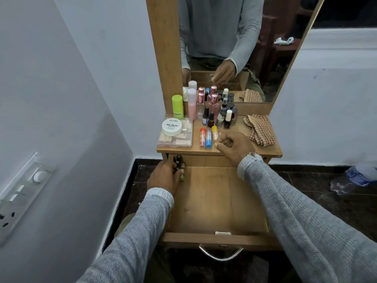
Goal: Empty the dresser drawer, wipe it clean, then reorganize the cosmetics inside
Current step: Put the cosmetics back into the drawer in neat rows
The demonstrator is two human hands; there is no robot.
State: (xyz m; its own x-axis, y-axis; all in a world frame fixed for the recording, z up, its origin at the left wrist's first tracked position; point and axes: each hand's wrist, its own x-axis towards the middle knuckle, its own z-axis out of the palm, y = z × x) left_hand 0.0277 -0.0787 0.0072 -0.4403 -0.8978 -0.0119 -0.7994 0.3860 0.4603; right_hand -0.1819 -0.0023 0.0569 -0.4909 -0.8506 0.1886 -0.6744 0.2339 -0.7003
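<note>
the left hand (166, 174) hides most of the dark tubes (177, 163) in its grip; their labels are too small to read.
</note>
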